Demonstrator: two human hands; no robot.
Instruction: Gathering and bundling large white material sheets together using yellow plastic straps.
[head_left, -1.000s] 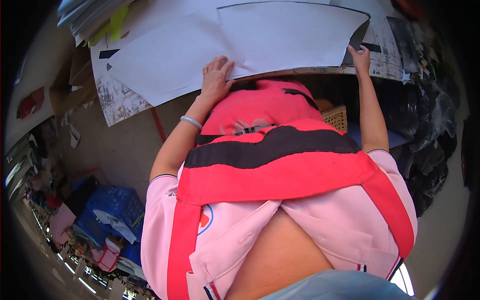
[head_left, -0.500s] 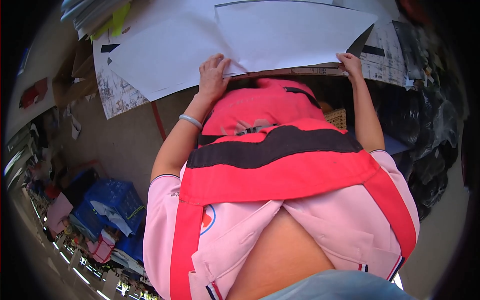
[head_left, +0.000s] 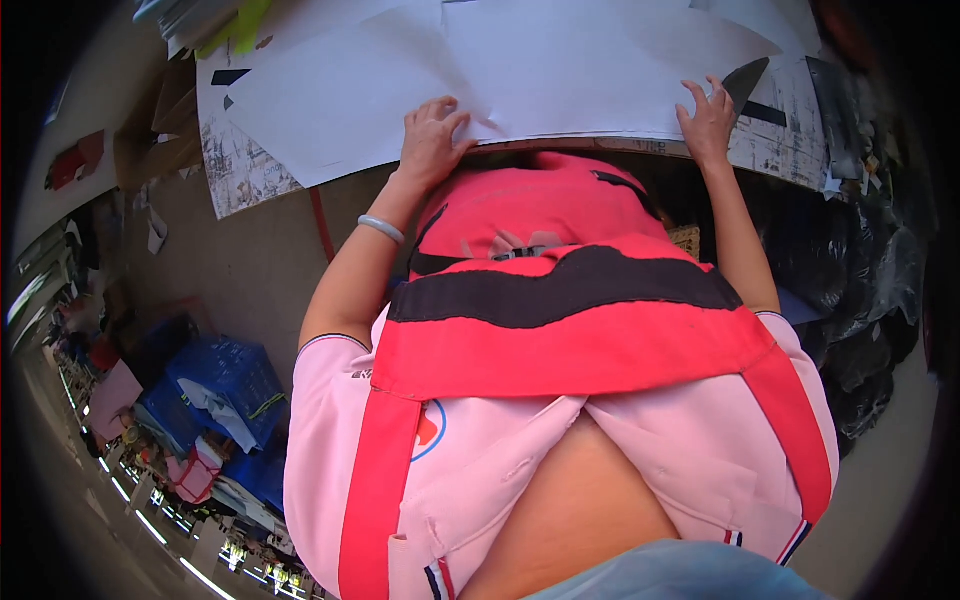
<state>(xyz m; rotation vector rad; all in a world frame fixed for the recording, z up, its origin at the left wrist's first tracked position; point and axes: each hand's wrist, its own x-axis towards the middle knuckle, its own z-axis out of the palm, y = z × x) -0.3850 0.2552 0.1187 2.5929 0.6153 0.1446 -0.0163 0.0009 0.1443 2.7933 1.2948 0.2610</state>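
A large white sheet (head_left: 590, 70) lies on top of another white sheet (head_left: 340, 110) on a worktable (head_left: 250, 180). My left hand (head_left: 432, 140) rests on the near edge of the sheets, fingers curled over the lower left corner of the top sheet. My right hand (head_left: 708, 120) presses flat on the top sheet's near right edge, fingers spread. A pale bangle (head_left: 380, 229) sits on my left wrist. A red and black apron (head_left: 570, 300) over a pink shirt fills the middle of the view and hides the table's front underside.
A stack of papers with a yellow-green piece (head_left: 215, 20) sits at the table's far left. Black bags (head_left: 870, 290) pile up on the right. Blue crates and bags (head_left: 215, 390) stand on the floor at lower left, beside cardboard (head_left: 150, 150).
Both hands have slid along the near edge of the sheets; the top sheet has shifted slightly and the view has tilted a little.
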